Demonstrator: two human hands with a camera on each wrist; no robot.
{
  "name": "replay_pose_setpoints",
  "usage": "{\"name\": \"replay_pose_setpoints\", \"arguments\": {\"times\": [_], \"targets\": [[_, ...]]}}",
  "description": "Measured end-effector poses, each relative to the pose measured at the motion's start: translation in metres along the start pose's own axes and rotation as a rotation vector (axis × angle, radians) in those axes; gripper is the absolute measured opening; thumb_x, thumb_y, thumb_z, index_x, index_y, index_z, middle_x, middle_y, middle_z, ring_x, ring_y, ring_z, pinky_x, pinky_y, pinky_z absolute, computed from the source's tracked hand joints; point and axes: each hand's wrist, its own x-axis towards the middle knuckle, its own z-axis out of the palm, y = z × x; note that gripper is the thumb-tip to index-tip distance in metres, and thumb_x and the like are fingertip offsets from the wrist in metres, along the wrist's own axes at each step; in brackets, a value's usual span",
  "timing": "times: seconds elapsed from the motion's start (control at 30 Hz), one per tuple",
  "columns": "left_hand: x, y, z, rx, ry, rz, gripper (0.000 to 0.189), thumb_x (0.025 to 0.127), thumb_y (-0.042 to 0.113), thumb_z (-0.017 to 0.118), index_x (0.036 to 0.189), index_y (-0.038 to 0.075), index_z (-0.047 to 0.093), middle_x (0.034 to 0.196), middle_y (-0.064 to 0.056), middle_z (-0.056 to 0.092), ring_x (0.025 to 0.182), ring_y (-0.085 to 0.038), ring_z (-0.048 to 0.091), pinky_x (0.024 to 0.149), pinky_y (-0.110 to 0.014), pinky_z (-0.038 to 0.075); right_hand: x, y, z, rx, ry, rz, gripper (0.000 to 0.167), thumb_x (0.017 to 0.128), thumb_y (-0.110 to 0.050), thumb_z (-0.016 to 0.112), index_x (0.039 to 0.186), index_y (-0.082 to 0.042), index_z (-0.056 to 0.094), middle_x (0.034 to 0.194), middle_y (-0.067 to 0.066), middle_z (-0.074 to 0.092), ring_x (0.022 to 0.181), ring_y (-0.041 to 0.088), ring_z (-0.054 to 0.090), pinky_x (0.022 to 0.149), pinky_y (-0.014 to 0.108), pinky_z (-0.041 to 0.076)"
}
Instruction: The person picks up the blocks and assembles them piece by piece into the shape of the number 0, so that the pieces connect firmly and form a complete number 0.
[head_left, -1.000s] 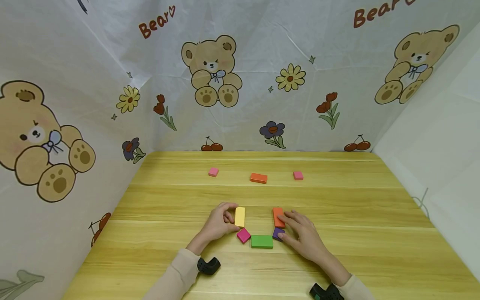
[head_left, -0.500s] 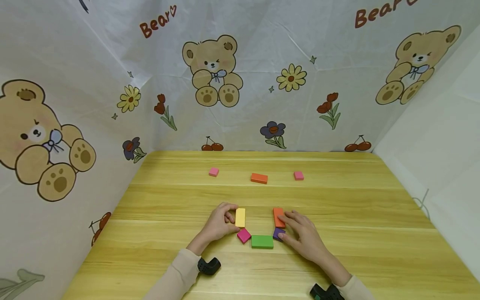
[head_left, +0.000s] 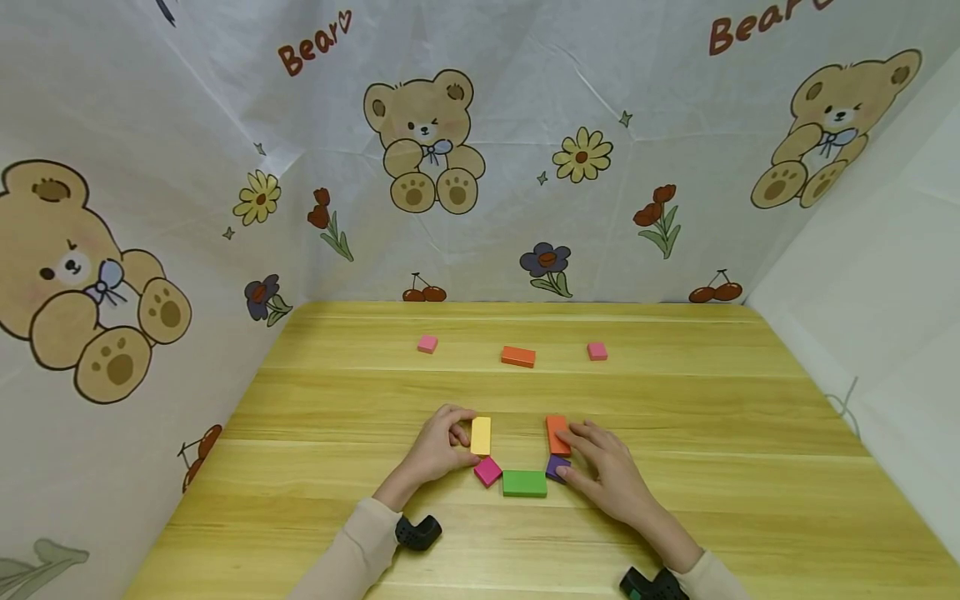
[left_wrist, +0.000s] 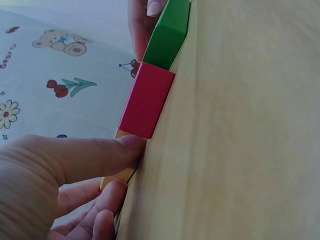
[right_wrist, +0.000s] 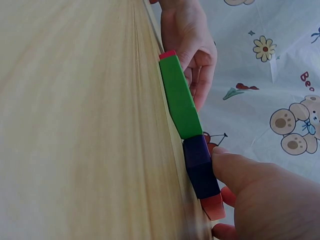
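In the head view my left hand (head_left: 437, 443) pinches the yellow block (head_left: 481, 437) by its two ends, index finger at the far end and thumb at the near end. A magenta block (head_left: 487, 472) sits turned at an angle beside that thumb. My right hand (head_left: 609, 471) rests its index fingertip on the orange block (head_left: 557, 435) and its thumb on the purple block (head_left: 557, 468). Between the magenta and purple blocks lies a green block (head_left: 524, 483); together the blocks make a U shape. The left wrist view shows the magenta block (left_wrist: 147, 100) touching the green one.
Farther back on the wooden table (head_left: 360, 375) lie an orange-red block (head_left: 518, 357) and two small pink blocks (head_left: 427, 344), one on each side of it. A bear-print cloth (head_left: 480, 242) hangs behind the table and along its left side.
The yellow block has shifted very slightly toward me, closer to the magenta block, with my left fingers still on it. My right hand stays in place.
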Motion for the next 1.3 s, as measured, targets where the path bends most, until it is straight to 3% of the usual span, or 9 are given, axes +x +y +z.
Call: {"name": "replay_pose_setpoints", "arguments": {"times": [0.43, 0.63, 0.77, 0.97, 1.3], "targets": [[-0.004, -0.001, 0.0, 0.007, 0.006, 0.007, 0.073, 0.071, 0.005, 0.085, 0.137, 0.001, 0.054, 0.121, -0.009, 0.057, 0.081, -0.008, 0.055, 0.073, -0.02, 0.046, 0.001, -0.002, -0.001, 0.01, -0.004, -0.005, 0.053, 0.088, -0.031, 0.072, 0.135, -0.013, 0.06, 0.137, 0.017, 0.057, 0.134, 0.044, 0.042, 0.104, 0.068, 0.029], [-0.009, -0.002, -0.005, -0.038, -0.012, 0.025, 0.068, 0.076, -0.006, 0.072, 0.14, -0.001, 0.049, 0.128, -0.013, 0.054, 0.091, -0.014, 0.057, 0.081, -0.022, 0.049, 0.002, -0.003, 0.0, 0.013, 0.005, -0.018, 0.052, 0.087, -0.03, 0.073, 0.135, -0.011, 0.06, 0.137, 0.018, 0.057, 0.134, 0.044, 0.042, 0.104, 0.068, 0.029], [-0.015, 0.001, -0.004, -0.071, 0.037, 0.039, 0.06, 0.079, -0.005, 0.068, 0.137, 0.001, 0.054, 0.129, -0.012, 0.054, 0.104, -0.023, 0.058, 0.089, -0.032, 0.051, 0.002, -0.002, 0.001, 0.011, 0.006, -0.016, 0.053, 0.087, -0.03, 0.073, 0.135, -0.011, 0.06, 0.137, 0.018, 0.056, 0.134, 0.045, 0.042, 0.104, 0.068, 0.029], [-0.027, 0.011, 0.007, -0.064, 0.168, 0.039, 0.052, 0.082, 0.016, 0.077, 0.13, 0.004, 0.061, 0.134, -0.013, 0.054, 0.125, -0.035, 0.052, 0.101, -0.056, 0.044, 0.002, -0.001, 0.001, 0.009, 0.008, -0.018, 0.053, 0.087, -0.029, 0.073, 0.135, -0.011, 0.06, 0.137, 0.019, 0.056, 0.133, 0.045, 0.043, 0.104, 0.068, 0.03], [-0.034, 0.012, 0.021, 0.043, 0.2, 0.07, 0.054, 0.084, 0.029, 0.076, 0.13, 0.004, 0.062, 0.141, -0.018, 0.051, 0.136, -0.044, 0.039, 0.105, -0.066, 0.034, 0.001, 0.002, 0.001, 0.014, 0.012, -0.023, 0.052, 0.087, -0.029, 0.073, 0.135, -0.01, 0.06, 0.137, 0.019, 0.056, 0.133, 0.045, 0.043, 0.104, 0.068, 0.029]]}}
